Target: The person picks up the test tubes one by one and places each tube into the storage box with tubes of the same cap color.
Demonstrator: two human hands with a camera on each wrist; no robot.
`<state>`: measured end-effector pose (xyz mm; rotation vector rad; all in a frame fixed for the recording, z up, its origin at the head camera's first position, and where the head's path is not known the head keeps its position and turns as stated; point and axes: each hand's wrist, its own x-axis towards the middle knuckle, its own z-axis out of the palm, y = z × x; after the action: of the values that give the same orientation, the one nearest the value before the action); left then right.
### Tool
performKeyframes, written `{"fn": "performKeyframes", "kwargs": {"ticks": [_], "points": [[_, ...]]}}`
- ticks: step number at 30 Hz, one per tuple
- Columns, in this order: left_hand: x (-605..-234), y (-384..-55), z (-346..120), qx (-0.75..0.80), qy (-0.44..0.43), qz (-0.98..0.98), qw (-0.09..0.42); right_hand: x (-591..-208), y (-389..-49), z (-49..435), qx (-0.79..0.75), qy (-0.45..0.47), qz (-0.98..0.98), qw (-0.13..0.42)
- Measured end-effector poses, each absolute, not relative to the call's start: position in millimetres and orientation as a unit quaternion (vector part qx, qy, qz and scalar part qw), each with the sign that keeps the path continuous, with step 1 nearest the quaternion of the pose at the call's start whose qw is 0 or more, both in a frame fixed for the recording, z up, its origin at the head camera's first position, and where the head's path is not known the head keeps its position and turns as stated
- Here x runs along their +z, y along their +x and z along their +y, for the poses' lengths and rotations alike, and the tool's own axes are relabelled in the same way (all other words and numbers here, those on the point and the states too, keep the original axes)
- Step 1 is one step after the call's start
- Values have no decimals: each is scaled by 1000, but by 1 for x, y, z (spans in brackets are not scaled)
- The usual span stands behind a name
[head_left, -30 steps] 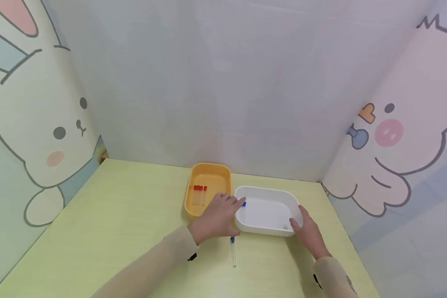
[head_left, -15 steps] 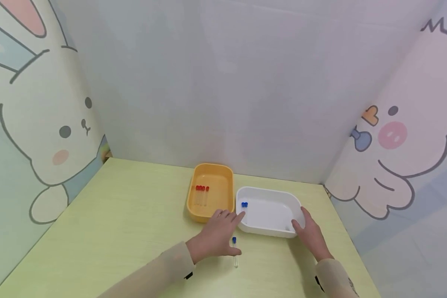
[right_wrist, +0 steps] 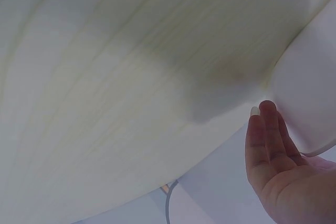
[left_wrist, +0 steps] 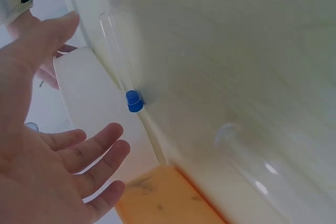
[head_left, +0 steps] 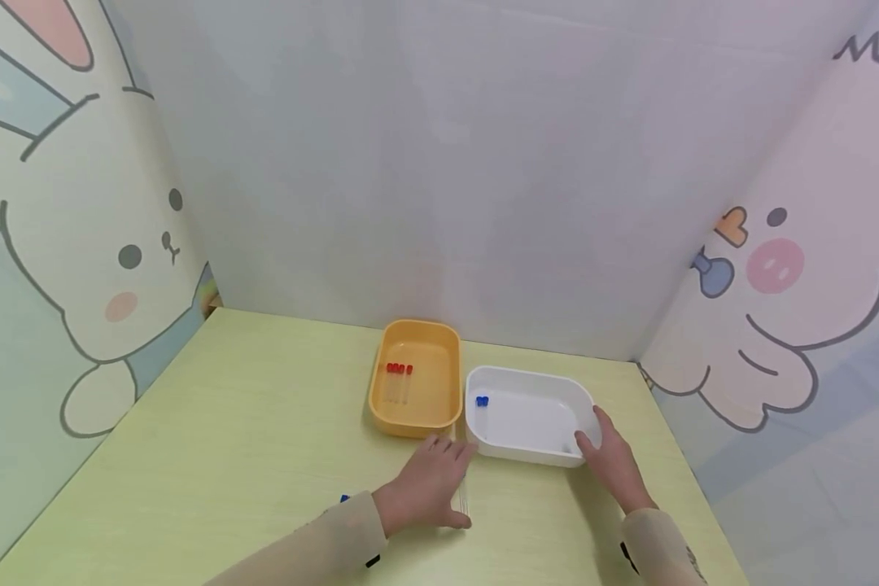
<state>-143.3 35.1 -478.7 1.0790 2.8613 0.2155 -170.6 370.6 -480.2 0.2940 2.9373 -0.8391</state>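
Observation:
My left hand hovers with spread fingers over a clear test tube lying on the table. In the left wrist view that tube's blue cap sits beyond the fingertips, and nothing is in the palm. My right hand grips the right end of a white tray, thumb over the rim and fingers along the outside. Inside, at its left end, lie blue-capped test tubes. A further blue cap shows beside my left sleeve; a second clear tube appears close to the left wrist camera.
Left of the white tray stands an orange tray with several red-capped test tubes in it. A pale curtain wall rises behind the table, and printed cartoon panels flank both sides.
My left hand has drawn back from the white tray's left end toward me, uncovering the blue caps there. The blue cap near my left sleeve has come into sight. My right hand keeps its grip.

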Motion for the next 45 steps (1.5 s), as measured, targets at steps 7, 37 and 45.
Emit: {"fn": "performKeyframes", "kwargs": {"ticks": [7, 37, 45], "points": [[-486, -141, 39, 52, 355, 933, 36, -480, -171, 371, -274, 98, 956, 37], [-443, -163, 37, 102, 380, 918, 43, -482, -171, 372, -277, 98, 955, 34], [-424, -175, 42, 122, 370, 921, 25, -480, -170, 370, -280, 96, 955, 31]]}}
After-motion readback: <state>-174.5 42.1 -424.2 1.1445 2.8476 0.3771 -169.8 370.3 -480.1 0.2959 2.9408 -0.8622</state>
